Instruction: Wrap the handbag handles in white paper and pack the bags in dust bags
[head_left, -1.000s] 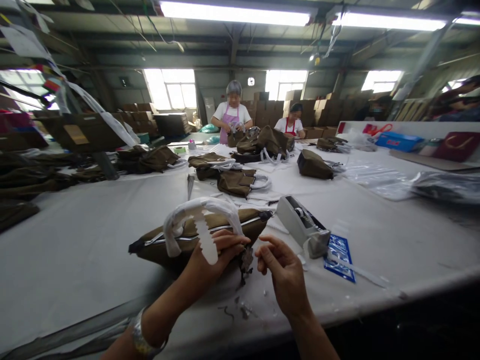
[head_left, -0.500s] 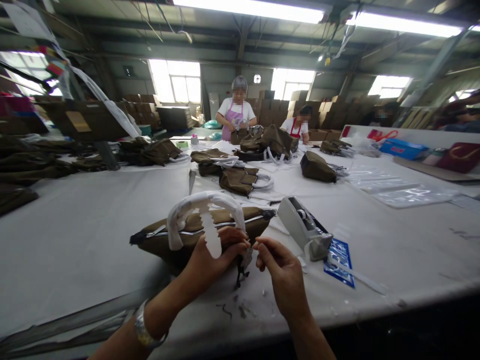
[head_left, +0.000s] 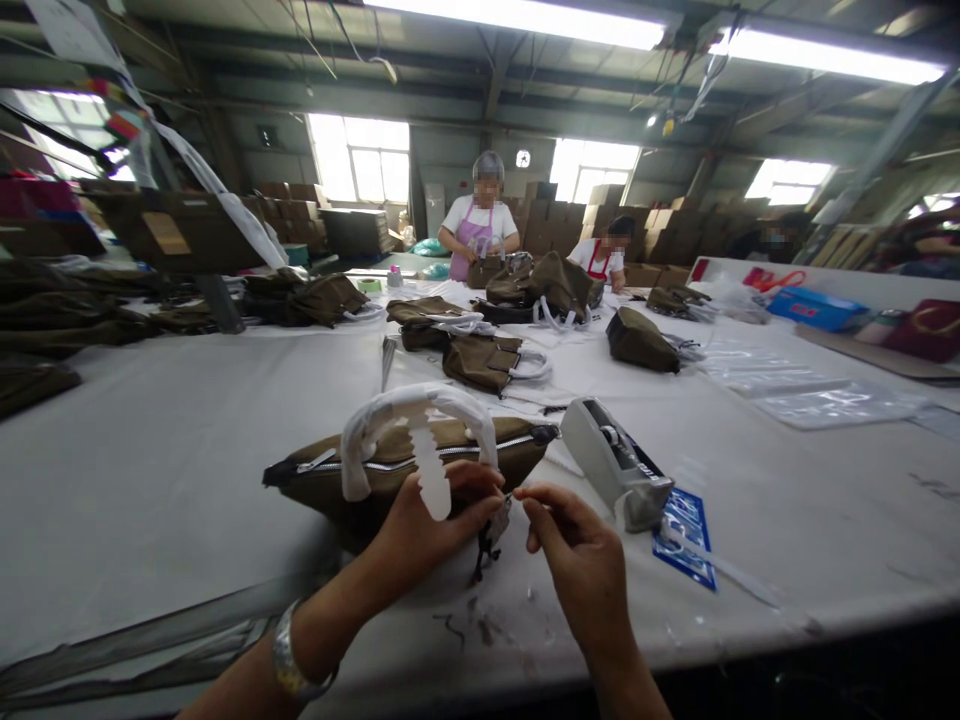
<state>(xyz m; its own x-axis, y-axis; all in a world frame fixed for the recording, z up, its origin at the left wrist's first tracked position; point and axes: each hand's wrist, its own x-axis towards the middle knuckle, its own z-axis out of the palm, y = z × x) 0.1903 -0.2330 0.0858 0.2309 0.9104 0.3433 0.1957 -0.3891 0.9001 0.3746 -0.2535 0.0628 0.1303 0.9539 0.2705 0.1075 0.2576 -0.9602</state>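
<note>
An olive-brown handbag (head_left: 300,480) with a silver zipper lies before me, its top facing up. White wrapping covers its arched handle (head_left: 409,392), and a jagged-edged white strip (head_left: 430,465) hangs in front. My left hand (head_left: 450,505) reaches against the bag's near side, thumb and fingers pinched at a small wrapped charm (head_left: 498,520) with a dark cord (head_left: 484,565) dangling below. Close beside it, my right hand (head_left: 574,540) is closed in a pinch, fingertips at the charm's top. What those fingertips hold is too small to make out.
A grey tape dispenser (head_left: 611,460) stands right of the bag, beside a blue printed card (head_left: 686,540) with a white strip across it. More brown bags (head_left: 484,362) lie farther back. Clear plastic sheets (head_left: 832,400) are at right. Two co-workers (head_left: 480,225) stand across the table.
My right hand has come slightly nearer the left, its fingertips now at the charm. The left hand keeps its pinch. The whole view has shifted a little.
</note>
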